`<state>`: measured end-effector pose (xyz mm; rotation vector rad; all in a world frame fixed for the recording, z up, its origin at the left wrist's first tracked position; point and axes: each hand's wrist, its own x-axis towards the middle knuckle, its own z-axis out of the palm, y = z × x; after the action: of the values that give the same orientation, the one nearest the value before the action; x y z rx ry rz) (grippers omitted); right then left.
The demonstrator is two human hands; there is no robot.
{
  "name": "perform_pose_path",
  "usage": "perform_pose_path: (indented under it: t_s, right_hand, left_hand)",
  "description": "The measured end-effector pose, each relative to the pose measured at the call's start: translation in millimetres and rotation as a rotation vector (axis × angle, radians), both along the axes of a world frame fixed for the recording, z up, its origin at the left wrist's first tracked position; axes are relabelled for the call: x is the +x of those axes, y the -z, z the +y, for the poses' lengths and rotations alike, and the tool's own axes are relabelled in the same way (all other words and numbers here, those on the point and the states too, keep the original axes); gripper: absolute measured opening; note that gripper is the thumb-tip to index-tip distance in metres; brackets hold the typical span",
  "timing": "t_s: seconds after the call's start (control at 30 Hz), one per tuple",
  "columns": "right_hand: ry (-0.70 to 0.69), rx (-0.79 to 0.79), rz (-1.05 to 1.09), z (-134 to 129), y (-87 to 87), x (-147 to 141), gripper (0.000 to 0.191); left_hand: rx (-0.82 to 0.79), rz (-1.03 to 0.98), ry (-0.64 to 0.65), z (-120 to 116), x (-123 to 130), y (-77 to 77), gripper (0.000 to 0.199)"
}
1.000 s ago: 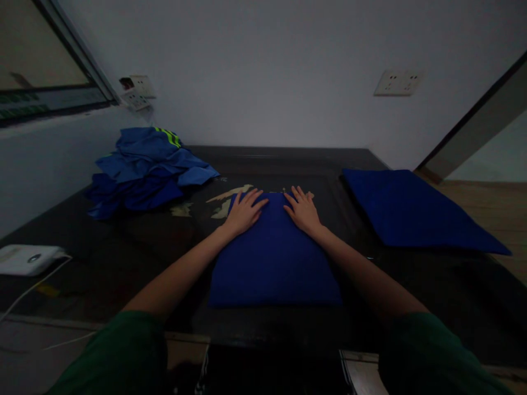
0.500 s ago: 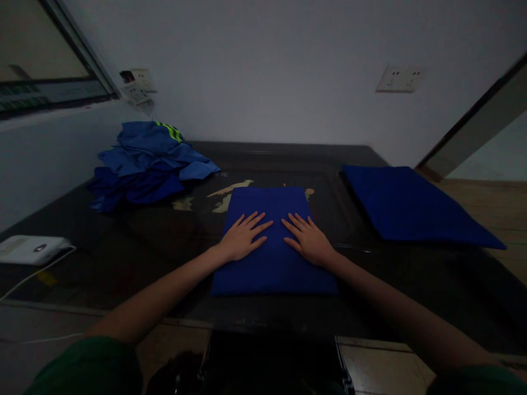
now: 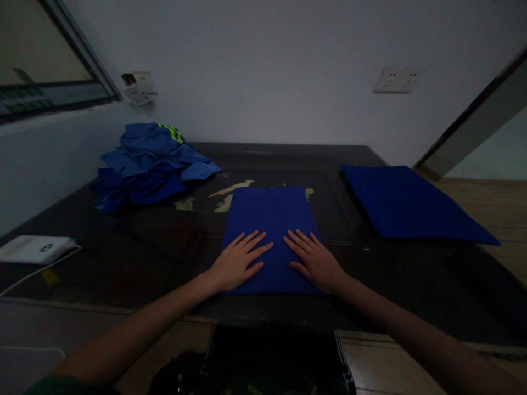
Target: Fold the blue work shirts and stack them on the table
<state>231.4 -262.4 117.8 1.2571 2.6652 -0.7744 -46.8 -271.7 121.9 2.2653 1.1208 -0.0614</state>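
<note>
A dark blue cloth [image 3: 272,211], folded into a flat rectangle, lies in front of me on the dark table. My left hand [image 3: 239,260] rests flat on its left half, fingers spread. On the right half lies my right hand [image 3: 313,259], also flat with spread fingers and a ring on one finger. Neither hand grips anything. Both palms cover the cloth's lower side edges. Whether the folded cloth is a garment cannot be made out.
A heap of crumpled blue clothes [image 3: 152,159] with yellow-green stripes sits at the back left. Another flat blue cloth [image 3: 407,206] lies at the right, overhanging the edge. A white device [image 3: 39,249] with a cable stands at the left of the dark table [image 3: 263,314].
Both hands have slid toward me along the folded cloth, from its middle to its near part. The cloth itself stays in about the same place.
</note>
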Motion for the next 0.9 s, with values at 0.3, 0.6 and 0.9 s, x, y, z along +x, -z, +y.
perform_pose_path:
  t_s: [0.3,0.6,0.9]
  right_hand:
    - [-0.056,-0.015,0.081,1.8,-23.2,-20.1,0.064]
    - [-0.150,-0.119,0.117,-8.6,-17.7,-21.2,0.086]
    - [-0.138,-0.178,0.073,-6.5,-28.6,-17.5,0.087]
  left_hand:
    - [0.028,0.026,-0.006,-6.9,13.2,-15.6,0.066]
    - [-0.103,-0.006,0.078,-10.7,26.2,-11.1,0.100]
    - [-0.132,-0.044,0.036,-9.9,25.8,-14.4,0.106]
